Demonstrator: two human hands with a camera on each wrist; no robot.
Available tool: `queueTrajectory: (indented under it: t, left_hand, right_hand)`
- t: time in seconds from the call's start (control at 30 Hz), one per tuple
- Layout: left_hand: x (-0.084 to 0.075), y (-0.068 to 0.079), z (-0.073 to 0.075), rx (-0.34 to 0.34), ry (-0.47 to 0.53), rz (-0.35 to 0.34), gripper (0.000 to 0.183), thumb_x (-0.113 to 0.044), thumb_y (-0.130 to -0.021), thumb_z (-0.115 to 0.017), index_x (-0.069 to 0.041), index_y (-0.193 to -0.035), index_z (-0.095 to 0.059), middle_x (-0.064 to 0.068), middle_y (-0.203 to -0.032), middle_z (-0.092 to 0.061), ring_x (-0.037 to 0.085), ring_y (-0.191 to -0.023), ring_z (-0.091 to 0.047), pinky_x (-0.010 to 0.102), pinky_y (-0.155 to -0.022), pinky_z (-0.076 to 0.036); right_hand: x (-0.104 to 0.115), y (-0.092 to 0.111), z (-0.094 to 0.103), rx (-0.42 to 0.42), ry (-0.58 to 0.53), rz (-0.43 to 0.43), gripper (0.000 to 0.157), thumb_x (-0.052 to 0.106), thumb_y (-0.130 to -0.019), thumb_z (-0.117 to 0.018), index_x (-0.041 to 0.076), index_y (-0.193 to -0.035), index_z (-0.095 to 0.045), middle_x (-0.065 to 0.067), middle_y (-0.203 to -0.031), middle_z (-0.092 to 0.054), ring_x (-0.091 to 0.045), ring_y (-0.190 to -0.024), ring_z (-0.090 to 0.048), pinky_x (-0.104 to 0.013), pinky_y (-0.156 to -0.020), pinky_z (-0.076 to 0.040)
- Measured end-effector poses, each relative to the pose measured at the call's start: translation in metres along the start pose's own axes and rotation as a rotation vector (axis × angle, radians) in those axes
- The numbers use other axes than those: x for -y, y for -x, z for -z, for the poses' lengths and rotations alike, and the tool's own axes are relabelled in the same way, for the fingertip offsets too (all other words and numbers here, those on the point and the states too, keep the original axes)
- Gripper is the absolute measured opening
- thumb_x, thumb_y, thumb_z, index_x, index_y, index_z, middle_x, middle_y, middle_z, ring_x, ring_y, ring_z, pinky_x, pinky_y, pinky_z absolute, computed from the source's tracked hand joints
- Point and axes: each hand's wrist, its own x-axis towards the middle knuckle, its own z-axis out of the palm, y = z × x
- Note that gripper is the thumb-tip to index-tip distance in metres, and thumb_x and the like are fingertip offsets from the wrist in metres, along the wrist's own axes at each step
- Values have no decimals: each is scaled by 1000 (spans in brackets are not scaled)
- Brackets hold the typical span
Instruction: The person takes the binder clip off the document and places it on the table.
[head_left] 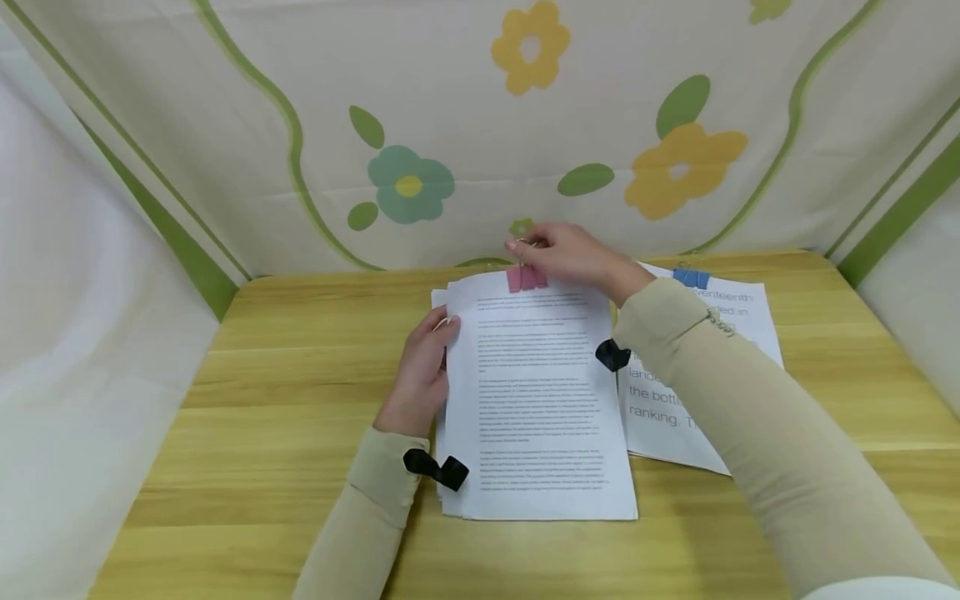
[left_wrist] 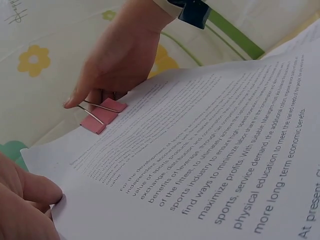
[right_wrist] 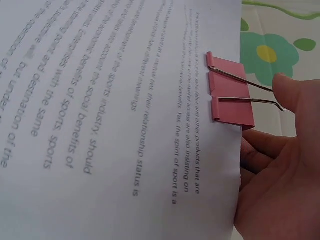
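"What was there, counted from the left?"

"One left hand (head_left: 422,364) first, its thumb lying on top of the near paper stack (head_left: 536,400) and its fingers under it, so the left edge was pinched. That stack lay upright to the viewer, mid-table, on the wooden table (head_left: 285,400)."

"And clips?"

"Two. The pink clip (head_left: 523,279) sat on the stack's top edge; the blue clip (head_left: 692,278) sat on the top edge of the far paper stack (head_left: 660,437), just to the right. So, two stacks, two clips."

"The right hand (head_left: 579,257)?"

"Between those clips, reaching over the top edge, its thumb and fingers closed on the pink clip's wire handle (right_wrist: 245,99)."

"What couldn't you make out?"

"From the left again: the left hand's fingertips were hidden beneath the paper. The number of sheets couldn't be counted, though lower ones peeked out at the left. The head view's print was too small to read. Some of the right hand's fingers were lost behind the top edge. The right sleeve (head_left: 757,417) covered much of the far stack, cutting its large lines short."
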Motion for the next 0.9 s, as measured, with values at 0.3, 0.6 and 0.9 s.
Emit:
queueTrajectory:
  t: [0.3,0.6,0.9]
  left_hand:
    - [-4,2,3,10,-40,-5,42,-13,-113,-52,-13,-156,-53,7,-139,-60,15,-113,-60,23,-93,-50]
    - [-4,4,7,-8,-74,23,40,-16,-114,-53,-14,-154,-55,4,-129,-63,12,-104,-63,23,-86,-51]
    - [-4,5,7,-8,-84,25,40,-16,-113,-54,-17,-153,-58,4,-133,-63,12,-110,-61,21,-87,-51]
  right_hand:
    - [4,3,4,40,-117,-43,66,66,-104,-57,8,-132,-69,-11,-133,-63,-27,-130,-52,-45,-114,-41]
    - [3,5,0,37,-145,-45,68,66,-102,-61,7,-136,-68,-11,-138,-63,-28,-132,-52,-46,-116,-40]
    - [2,6,-1,28,-158,-71,67,68,-102,-60,8,-133,-70,-10,-139,-64,-27,-133,-51,-46,-117,-38]
